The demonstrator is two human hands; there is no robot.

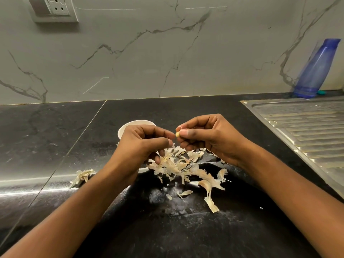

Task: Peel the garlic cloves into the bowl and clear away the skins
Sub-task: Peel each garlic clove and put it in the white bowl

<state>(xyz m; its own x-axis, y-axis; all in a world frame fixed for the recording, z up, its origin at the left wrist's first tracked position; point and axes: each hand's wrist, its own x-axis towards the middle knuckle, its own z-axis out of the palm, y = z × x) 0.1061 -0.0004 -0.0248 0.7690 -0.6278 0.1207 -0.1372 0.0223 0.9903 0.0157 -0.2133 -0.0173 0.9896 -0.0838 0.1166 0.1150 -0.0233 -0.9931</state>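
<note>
Black polished stone countertop (46, 136) carries a small papery skin clump (82, 175) at the left. A round white bowl (130, 125) sits just behind the left hand (141, 144), whose fingers are curled, thumb against forefinger; whether they pinch a shred I cannot tell. The right hand (210, 138) pinches a small, pale yellow garlic clove (177, 134) between thumb and forefinger, above a dry, curled skin heap (186, 166). A ribbed steel drainboard (307, 127) lies at the right, with a translucent blue bottle (316, 69) behind it.

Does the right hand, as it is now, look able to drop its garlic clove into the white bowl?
Probably not straight away: the left hand lies between the right hand, which pinches the garlic clove, and the white bowl, of which only the far rim shows.
</note>
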